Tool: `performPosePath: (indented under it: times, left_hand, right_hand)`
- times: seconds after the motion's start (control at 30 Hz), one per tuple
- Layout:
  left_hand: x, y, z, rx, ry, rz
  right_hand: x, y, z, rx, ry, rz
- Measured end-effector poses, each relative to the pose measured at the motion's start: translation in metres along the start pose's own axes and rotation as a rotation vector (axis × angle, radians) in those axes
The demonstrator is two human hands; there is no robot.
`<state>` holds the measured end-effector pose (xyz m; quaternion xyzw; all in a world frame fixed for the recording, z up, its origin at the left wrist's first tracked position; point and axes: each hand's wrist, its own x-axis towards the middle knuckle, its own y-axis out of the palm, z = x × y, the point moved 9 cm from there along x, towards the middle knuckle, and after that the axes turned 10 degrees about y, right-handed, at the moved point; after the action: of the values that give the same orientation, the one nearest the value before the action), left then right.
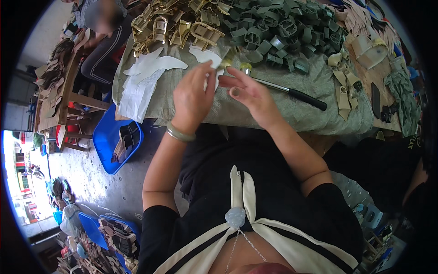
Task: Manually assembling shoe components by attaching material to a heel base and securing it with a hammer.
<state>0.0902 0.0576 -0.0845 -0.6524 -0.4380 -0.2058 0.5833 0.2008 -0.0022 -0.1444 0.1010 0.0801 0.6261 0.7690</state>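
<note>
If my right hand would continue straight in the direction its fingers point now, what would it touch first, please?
Probably the small white piece beside the left hand, then that hand itself. The right hand points toward both, though blur and depth leave this uncertain.

One black-handled hammer (297, 94), two heaps of moulded parts (287, 29)
One gold heap (206, 31), one dark green heap, pieces too overlapped to count; at least two blue tubs (101, 145).

White piece (219, 75), partly hidden, pose unclear
</note>
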Motion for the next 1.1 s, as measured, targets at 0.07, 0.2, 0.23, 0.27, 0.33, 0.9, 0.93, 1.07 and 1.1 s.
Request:
performPosePath:
  times: [0.07,0.2,0.23,0.27,0.33,0.9,0.93,1.07,1.1]
  left_hand:
    - [-0.008,0.005,-0.018,-0.054,-0.031,0.063]
    - [-0.031,0.0,-0.056,-0.205,0.127,0.053]
    - [-0.044,-0.004,-0.037,-0.373,-0.096,-0.052]
    - [-0.059,-0.005,-0.02,-0.536,-0.329,-0.14]
    - [-0.076,0.024,-0.012,-0.993,-0.71,-0.144]
    - [-0.045,0.088,-0.063,-2.024,-0.956,-0.037]
    - [-0.055,0.095,-0.077,-2.001,-0.924,0.128]
    - [-0.055,0.097,-0.096,-1.551,-0.729,0.341]
    - [-0.056,0.101,-0.092,-1.549,-0.819,0.336]
  right_hand:
    - [0.006,0.014,-0.006,0.217,0.006,0.074]
    - [0.006,0.004,-0.013,0.464,0.081,-0.015]
    - [0.003,-0.008,-0.009,0.424,0.089,-0.104]
    - [-0.001,-0.02,-0.006,0.421,0.068,-0.151]
    - [-0.009,-0.017,-0.004,0.176,0.128,0.078]
    - [-0.071,-0.042,-0.016,-0.07,0.294,0.309]
    - [-0.068,-0.045,-0.01,0.014,0.234,0.276]
    - [-0.062,-0.047,-0.016,-0.335,0.266,0.333]
    - [-0.064,-0.044,-0.014,-0.255,0.195,0.336]
